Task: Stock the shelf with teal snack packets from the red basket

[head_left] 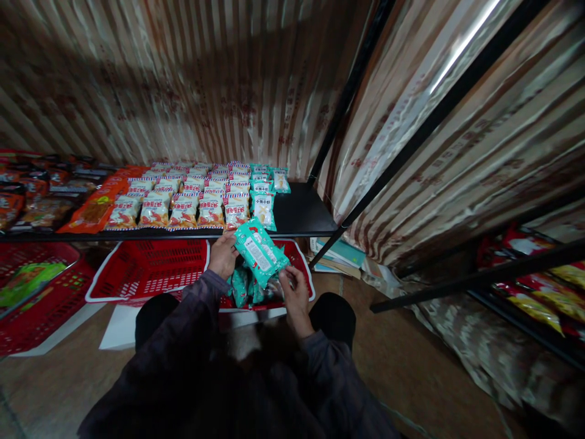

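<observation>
Left hand (223, 256) pinches teal packet (259, 250); right hand (298, 297) half-curled, hold unclear; slack pinch could drop it below them.

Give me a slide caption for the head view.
Left hand holds a teal packet over a red basket, right hand at its corner, before a black shelf of snacks.

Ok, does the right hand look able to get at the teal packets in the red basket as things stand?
Likely yes: the right hand is over the basket, and some packets show uncovered. The teal packet held up by the left hand partly blocks the way, though.
</observation>
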`<state>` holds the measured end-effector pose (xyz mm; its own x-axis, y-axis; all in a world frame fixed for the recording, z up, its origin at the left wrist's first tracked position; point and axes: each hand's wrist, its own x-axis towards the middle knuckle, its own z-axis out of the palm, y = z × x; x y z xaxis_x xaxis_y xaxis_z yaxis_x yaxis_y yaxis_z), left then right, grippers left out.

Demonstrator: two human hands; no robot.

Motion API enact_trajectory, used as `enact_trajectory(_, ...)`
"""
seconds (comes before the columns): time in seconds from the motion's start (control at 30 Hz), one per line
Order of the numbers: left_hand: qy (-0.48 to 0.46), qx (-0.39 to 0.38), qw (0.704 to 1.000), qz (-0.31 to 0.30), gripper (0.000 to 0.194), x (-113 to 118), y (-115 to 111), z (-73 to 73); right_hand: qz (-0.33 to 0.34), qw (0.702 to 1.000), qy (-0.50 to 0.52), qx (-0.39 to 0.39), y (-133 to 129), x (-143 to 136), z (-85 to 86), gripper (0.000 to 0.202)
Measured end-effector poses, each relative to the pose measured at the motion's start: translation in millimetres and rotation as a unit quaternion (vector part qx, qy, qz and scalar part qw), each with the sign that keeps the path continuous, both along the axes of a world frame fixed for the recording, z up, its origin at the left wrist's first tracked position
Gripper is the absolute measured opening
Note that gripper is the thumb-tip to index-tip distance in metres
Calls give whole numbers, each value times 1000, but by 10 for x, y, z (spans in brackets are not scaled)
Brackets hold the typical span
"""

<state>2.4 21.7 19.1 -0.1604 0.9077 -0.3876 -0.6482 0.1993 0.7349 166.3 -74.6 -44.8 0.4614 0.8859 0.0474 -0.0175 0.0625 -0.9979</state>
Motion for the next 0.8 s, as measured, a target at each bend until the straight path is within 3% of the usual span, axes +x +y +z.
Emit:
enact_trajectory(0.13, -5, -10, 1000, -4, 11, 8, -44, -43, 22, 990, 135, -34, 41, -35, 54, 43)
enact_trajectory(0.27, 16, -17, 1000, -19, 13, 8, -100, -109, 18, 977, 209, -44, 44, -84, 174, 38)
enact_trajectory(0.47, 76, -8, 995, -67, 20, -92, -89, -130, -1, 974, 221, -58, 35, -80, 197, 36)
enact_trajectory(0.6, 145, 15, 984, -103, 26, -181, -24, -57, -12, 972, 223, -69, 19, -51, 157, 38)
enact_trajectory(0.8, 212, 63, 958, -182, 35, -239, 32, 87, 22, 972, 221, -80, -9, -43, 160, 38)
